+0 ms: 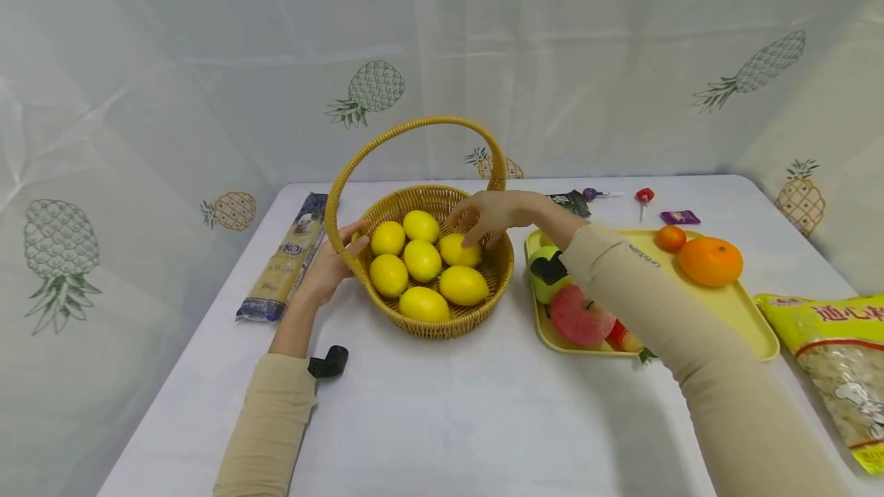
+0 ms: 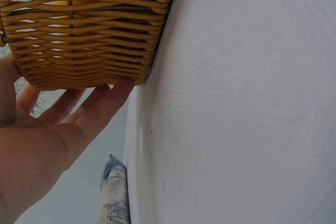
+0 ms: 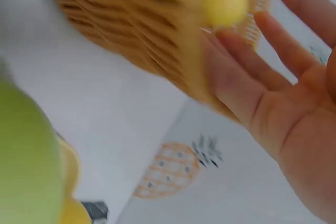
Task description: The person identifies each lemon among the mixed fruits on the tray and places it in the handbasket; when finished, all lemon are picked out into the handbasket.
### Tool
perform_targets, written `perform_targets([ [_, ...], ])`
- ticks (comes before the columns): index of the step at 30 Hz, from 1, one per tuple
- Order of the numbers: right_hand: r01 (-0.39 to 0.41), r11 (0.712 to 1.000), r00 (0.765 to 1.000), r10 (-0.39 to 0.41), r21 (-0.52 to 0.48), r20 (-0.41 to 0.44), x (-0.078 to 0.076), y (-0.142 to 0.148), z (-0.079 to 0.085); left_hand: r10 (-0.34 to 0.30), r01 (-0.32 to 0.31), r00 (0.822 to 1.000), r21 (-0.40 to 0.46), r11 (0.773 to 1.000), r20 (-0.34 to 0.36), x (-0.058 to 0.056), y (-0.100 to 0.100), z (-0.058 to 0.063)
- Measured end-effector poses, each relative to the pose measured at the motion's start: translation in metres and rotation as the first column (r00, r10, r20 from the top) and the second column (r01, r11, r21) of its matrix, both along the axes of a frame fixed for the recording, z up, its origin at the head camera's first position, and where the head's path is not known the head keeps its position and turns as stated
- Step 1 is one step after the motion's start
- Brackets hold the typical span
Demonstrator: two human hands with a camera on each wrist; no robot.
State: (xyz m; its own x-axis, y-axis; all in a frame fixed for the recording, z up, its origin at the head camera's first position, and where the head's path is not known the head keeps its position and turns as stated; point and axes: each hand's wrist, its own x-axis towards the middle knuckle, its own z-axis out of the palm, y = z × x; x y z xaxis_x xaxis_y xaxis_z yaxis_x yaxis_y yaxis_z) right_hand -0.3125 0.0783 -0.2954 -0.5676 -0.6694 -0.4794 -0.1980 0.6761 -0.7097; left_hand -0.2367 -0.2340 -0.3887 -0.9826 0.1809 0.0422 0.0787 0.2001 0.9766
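Observation:
A round wicker basket (image 1: 456,326) with a tall arched handle holds several lemons (image 1: 423,261). My left hand (image 1: 330,267) rests against the basket's left side near the handle's foot, with fingertips at the rim. In the left wrist view, the left fingers (image 2: 100,109) extend along the outer weave. My right hand (image 1: 486,213) reaches over the basket's right rim. Its fingers hang just above the rightmost lemon (image 1: 458,251), overlapping it in the head view. The right wrist view shows the right fingers (image 3: 286,45) spread at the rim, gripping nothing.
Right of the basket, a yellow tray (image 1: 732,317) holds a peach (image 1: 580,317), an orange (image 1: 710,261), a small orange fruit (image 1: 670,238) and green fruit (image 1: 542,290). A noodle packet (image 1: 283,263) lies left. Lollipops (image 1: 644,195) lie behind the tray; a yellow-topped bag (image 1: 839,359) is far right.

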Motion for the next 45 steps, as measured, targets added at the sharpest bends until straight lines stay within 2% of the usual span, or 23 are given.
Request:
perform_targets([
  [4,-0.016,0.998,0.998,0.02,-0.055,0.063,-0.001,0.023,0.02,-0.005,0.005,1.0,0.015,1.0,0.0,0.001,0.0,0.002],
  [7,-0.013,0.993,0.994,0.026,-0.121,0.107,-0.002,0.045,0.028,-0.006,0.006,1.0,0.023,1.0,0.004,0.001,0.0,0.002],
  [12,0.098,0.968,0.984,-0.06,-0.232,0.169,-0.008,0.086,0.031,-0.001,0.0,1.0,0.023,1.0,0.012,0.001,-0.001,0.001],
  [17,0.257,0.917,0.96,-0.207,-0.306,0.186,-0.016,0.13,0.016,0.0,-0.001,1.0,0.014,1.0,0.011,0.001,-0.002,-0.001],
  [21,0.392,0.857,0.919,-0.343,-0.336,0.197,-0.018,0.159,-0.005,-0.003,0.003,1.0,0.008,1.0,0.009,0.001,-0.002,-0.001],
  [24,0.437,0.839,0.898,-0.389,-0.324,0.205,-0.017,0.173,-0.021,-0.002,0.001,1.0,0.001,1.0,0.005,0.001,-0.001,0.0],
  [30,0.421,0.875,0.902,-0.376,-0.24,0.212,-0.012,0.178,-0.05,0.001,-0.001,1.0,-0.002,1.0,0.009,0.001,-0.002,0.001],
  [34,0.412,0.887,0.906,-0.376,-0.208,0.193,-0.009,0.17,-0.06,0.001,-0.001,1.0,0.004,1.0,0.014,0.001,-0.002,0.001],
  [40,0.412,0.89,0.911,-0.395,-0.196,0.121,-0.003,0.16,-0.063,0.004,-0.004,1.0,0.009,1.0,0.012,0.001,-0.001,0.001],
  [45,0.415,0.887,0.91,-0.408,-0.2,0.08,-0.003,0.166,-0.059,0.002,-0.002,1.0,0.005,1.0,0.009,0.0,-0.001,0.0],
])
